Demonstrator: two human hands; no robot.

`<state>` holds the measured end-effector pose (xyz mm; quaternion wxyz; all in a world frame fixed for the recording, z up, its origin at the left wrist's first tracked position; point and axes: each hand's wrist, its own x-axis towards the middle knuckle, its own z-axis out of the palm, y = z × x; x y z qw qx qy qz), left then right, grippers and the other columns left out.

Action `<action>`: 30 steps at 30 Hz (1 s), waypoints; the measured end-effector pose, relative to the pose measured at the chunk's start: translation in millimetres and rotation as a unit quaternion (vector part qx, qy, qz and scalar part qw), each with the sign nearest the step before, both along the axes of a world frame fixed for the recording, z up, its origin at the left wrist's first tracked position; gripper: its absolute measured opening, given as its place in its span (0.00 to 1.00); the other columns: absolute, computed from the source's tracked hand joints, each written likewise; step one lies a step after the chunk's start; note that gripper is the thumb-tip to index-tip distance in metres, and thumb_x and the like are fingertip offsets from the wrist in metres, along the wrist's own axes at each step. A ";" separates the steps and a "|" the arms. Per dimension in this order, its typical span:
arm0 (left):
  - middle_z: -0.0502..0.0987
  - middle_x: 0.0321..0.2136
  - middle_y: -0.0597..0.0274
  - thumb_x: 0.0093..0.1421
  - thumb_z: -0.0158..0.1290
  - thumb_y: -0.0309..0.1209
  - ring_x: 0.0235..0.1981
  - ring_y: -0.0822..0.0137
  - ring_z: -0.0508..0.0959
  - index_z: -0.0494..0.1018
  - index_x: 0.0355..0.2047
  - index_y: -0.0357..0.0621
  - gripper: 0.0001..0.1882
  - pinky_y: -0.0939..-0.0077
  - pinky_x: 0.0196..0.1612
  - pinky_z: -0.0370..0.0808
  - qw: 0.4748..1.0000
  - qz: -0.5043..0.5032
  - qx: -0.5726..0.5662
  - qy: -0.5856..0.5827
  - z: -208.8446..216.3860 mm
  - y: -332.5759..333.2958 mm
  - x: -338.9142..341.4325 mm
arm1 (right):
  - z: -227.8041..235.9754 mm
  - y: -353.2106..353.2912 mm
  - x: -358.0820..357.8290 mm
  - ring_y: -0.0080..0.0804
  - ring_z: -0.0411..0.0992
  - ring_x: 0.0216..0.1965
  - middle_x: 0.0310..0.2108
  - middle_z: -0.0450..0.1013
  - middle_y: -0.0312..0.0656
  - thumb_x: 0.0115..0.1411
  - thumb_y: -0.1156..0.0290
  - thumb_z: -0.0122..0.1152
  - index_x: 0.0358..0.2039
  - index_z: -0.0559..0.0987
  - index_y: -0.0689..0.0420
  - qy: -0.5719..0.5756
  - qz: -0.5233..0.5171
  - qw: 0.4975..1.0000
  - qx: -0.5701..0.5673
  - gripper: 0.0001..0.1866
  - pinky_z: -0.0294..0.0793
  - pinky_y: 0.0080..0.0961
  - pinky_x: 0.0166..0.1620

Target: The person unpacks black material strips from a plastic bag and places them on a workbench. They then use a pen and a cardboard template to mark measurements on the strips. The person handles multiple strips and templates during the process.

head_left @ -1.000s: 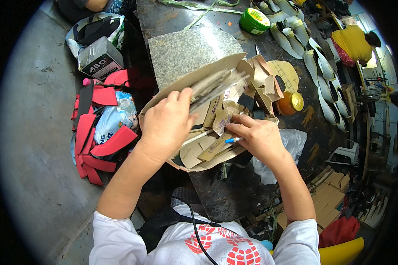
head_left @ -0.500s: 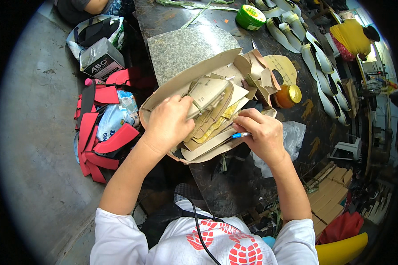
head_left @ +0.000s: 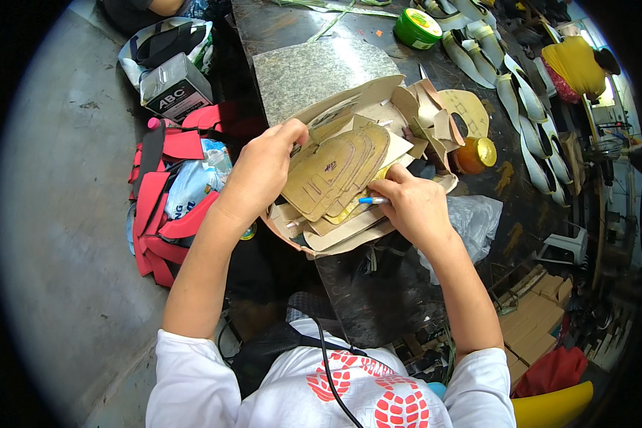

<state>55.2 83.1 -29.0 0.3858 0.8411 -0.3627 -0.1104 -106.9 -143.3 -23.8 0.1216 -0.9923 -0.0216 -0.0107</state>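
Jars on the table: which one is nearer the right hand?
The orange jar; the green jar stands farther from the right hand, up by the grey slab.

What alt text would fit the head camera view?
A right hand holds a blue-tipped pen over a cardboard container of flat brown pieces, a left hand at its edge; beyond, a speckled slab lies on a dark table.
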 end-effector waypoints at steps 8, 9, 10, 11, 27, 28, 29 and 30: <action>0.78 0.37 0.44 0.70 0.44 0.23 0.39 0.46 0.80 0.67 0.47 0.38 0.07 0.62 0.46 0.75 0.998 0.036 -0.020 0.055 -7.2 1.6 3.3 | 3.1 4.1 4.6 0.38 0.79 0.29 0.33 0.72 0.38 0.52 0.63 0.73 0.53 0.83 0.37 0.028 -0.015 0.999 -0.027 0.25 0.80 0.35 0.32; 0.78 0.37 0.44 0.70 0.44 0.23 0.40 0.45 0.81 0.67 0.47 0.37 0.07 0.62 0.46 0.75 0.998 0.033 -0.026 0.046 -6.6 1.6 4.1 | 3.9 4.7 4.8 0.37 0.79 0.29 0.33 0.72 0.39 0.53 0.63 0.73 0.56 0.81 0.35 0.031 -0.018 0.999 -0.032 0.27 0.80 0.35 0.32; 0.78 0.38 0.44 0.70 0.44 0.23 0.40 0.45 0.81 0.67 0.47 0.37 0.07 0.62 0.46 0.75 0.998 0.034 -0.019 0.047 -5.1 1.2 4.5 | 4.7 5.4 5.3 0.37 0.79 0.28 0.34 0.72 0.39 0.54 0.62 0.73 0.59 0.79 0.33 0.038 -0.020 0.999 -0.034 0.30 0.79 0.34 0.31; 0.78 0.38 0.43 0.70 0.46 0.25 0.41 0.44 0.81 0.67 0.48 0.38 0.08 0.61 0.46 0.75 0.998 0.034 -0.022 0.052 -2.4 0.6 4.6 | 5.3 6.3 6.7 0.37 0.78 0.28 0.34 0.72 0.39 0.55 0.61 0.72 0.62 0.77 0.31 0.041 -0.023 0.998 -0.033 0.32 0.79 0.34 0.31; 0.77 0.50 0.42 0.61 0.56 0.23 0.51 0.39 0.78 0.62 0.55 0.40 0.24 0.49 0.52 0.77 0.990 0.024 0.096 -0.098 -12.8 -5.2 -17.5 | -11.1 -16.3 19.2 0.41 0.82 0.34 0.40 0.77 0.40 0.52 0.68 0.72 0.54 0.80 0.42 -0.036 -0.057 0.996 -0.064 0.26 0.81 0.36 0.36; 0.77 0.51 0.41 0.61 0.56 0.23 0.52 0.39 0.78 0.61 0.56 0.40 0.24 0.49 0.52 0.77 0.990 0.026 0.102 -0.092 -13.0 -5.4 -17.9 | -13.1 -18.3 21.5 0.40 0.82 0.34 0.41 0.77 0.40 0.52 0.67 0.72 0.52 0.81 0.43 -0.040 -0.054 0.996 -0.061 0.24 0.81 0.36 0.35; 0.76 0.51 0.41 0.62 0.55 0.23 0.53 0.39 0.78 0.61 0.56 0.40 0.24 0.49 0.52 0.77 0.990 0.028 0.108 -0.087 -12.0 -5.8 -18.3 | -14.8 -20.4 24.2 0.40 0.82 0.35 0.41 0.77 0.40 0.52 0.67 0.73 0.50 0.81 0.44 -0.044 -0.041 0.996 -0.062 0.23 0.81 0.36 0.35; 0.76 0.51 0.41 0.61 0.57 0.26 0.53 0.40 0.78 0.61 0.56 0.40 0.25 0.49 0.52 0.77 0.989 0.029 0.120 -0.079 -10.1 -6.5 -19.0 | -15.8 -23.8 28.0 0.40 0.82 0.35 0.41 0.77 0.40 0.52 0.67 0.73 0.49 0.82 0.45 -0.038 -0.021 0.997 -0.058 0.22 0.81 0.36 0.35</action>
